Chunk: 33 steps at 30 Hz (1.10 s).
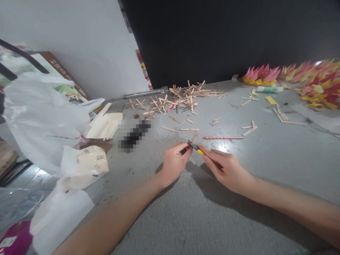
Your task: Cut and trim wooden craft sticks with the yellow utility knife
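Observation:
My left hand (175,161) rests on the grey floor (202,212) with its fingers curled in a pinch around a small wooden stick piece, mostly hidden. My right hand (221,166) grips a yellow-handled utility knife (197,148), whose blade points at the left fingertips. One short wooden stick (193,136) lies just beyond both hands. A red pencil (223,137) lies flat a little farther right.
A heap of crossed wooden sticks (180,97) sits ahead, with loose sticks scattered around. Pink and yellow folded paper shapes (305,79) line the far right. White plastic bags (39,120) and paper packets (103,125) crowd the left. A dark wall (225,35) stands behind.

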{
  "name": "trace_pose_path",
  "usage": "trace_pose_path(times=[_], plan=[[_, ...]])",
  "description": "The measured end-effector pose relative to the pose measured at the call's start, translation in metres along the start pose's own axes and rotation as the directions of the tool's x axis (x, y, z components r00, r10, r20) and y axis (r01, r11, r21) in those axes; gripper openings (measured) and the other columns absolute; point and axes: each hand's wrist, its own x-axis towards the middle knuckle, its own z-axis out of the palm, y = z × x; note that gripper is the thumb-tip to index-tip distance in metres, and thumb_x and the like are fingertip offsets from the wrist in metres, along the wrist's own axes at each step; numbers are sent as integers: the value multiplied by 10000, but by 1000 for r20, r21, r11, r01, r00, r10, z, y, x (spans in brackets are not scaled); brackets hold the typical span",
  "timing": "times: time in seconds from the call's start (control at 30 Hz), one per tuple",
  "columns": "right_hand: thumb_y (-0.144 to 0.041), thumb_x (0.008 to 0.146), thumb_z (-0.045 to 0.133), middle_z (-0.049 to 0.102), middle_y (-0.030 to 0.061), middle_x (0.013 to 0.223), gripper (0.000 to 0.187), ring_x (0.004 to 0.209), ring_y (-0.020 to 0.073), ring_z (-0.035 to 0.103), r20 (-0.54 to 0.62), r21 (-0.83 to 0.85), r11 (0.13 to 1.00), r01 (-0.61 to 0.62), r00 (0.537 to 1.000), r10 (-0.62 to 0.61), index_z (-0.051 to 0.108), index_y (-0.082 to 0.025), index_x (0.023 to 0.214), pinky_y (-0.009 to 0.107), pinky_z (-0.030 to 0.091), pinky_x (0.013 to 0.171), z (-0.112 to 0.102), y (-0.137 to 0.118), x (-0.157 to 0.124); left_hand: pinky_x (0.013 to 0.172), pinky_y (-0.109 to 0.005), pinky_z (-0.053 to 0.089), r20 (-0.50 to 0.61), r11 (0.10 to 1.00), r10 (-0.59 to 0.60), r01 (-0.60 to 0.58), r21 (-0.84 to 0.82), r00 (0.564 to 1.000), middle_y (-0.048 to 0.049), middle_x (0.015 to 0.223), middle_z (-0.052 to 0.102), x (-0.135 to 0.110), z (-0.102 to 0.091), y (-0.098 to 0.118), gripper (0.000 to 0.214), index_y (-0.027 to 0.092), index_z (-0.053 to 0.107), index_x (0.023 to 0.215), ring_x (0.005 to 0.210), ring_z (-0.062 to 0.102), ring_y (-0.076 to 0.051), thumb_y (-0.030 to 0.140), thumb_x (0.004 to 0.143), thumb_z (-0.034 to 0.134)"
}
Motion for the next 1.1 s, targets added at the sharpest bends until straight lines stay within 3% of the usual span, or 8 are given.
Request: trace_pose_path(times=[0.17, 0.33, 0.5, 0.7, 0.93, 1.1], plan=[[-333, 1090, 429, 606, 22, 736, 461, 604, 129, 525, 7, 7, 999, -36, 999, 36, 620, -138, 1461, 275, 451, 592, -1, -1, 1, 587, -247, 398, -17, 996, -47, 46, -74, 999, 14, 641, 581, 1, -1, 2, 284, 198, 679, 725, 604, 510, -137, 357, 950, 609], [-321, 1081, 443, 602, 12, 741, 457, 579, 120, 513, 21, 7, 999, -42, 999, 42, 621, -152, 1466, 271, 438, 580, -5, -5, 4, 626, -251, 399, -40, 999, 37, -36, 17, 999, 15, 641, 564, 1, 1, -1, 311, 196, 660, 684, 625, 496, -138, 341, 955, 609], [-323, 1084, 430, 588, 10, 728, 456, 593, 127, 525, 24, -8, 999, -37, 999, 38, 633, -143, 1450, 269, 430, 578, -5, -7, 3, 657, -257, 418, -64, 999, -4, 1, -40, 998, -9, 748, 646, 1, 0, -4, 279, 198, 721, 819, 688, 537, -157, 406, 967, 607], [-320, 1080, 423, 608, 20, 754, 468, 577, 120, 523, 12, -44, 999, -26, 1000, 26, 618, -140, 1465, 264, 438, 574, -3, -7, 5, 620, -253, 379, -54, 999, 29, -29, 13, 998, 12, 650, 540, -1, 0, 0, 324, 194, 633, 677, 629, 470, -141, 362, 952, 603], [-316, 1081, 412, 586, 13, 718, 465, 566, 121, 518, 3, -57, 998, -24, 1000, 24, 626, -136, 1454, 254, 431, 564, -3, -9, 3, 623, -255, 390, -72, 1000, 10, -9, 8, 997, 10, 677, 561, -1, 2, -1, 291, 199, 654, 719, 646, 491, -146, 363, 954, 605], [-312, 1082, 412, 581, 18, 750, 474, 573, 123, 515, 18, -35, 999, -24, 1000, 24, 609, -121, 1469, 265, 427, 571, -2, -8, 3, 634, -270, 381, -77, 991, 111, -105, 77, 991, 5, 665, 520, -2, 2, -1, 362, 202, 598, 653, 634, 451, -147, 355, 980, 573]])
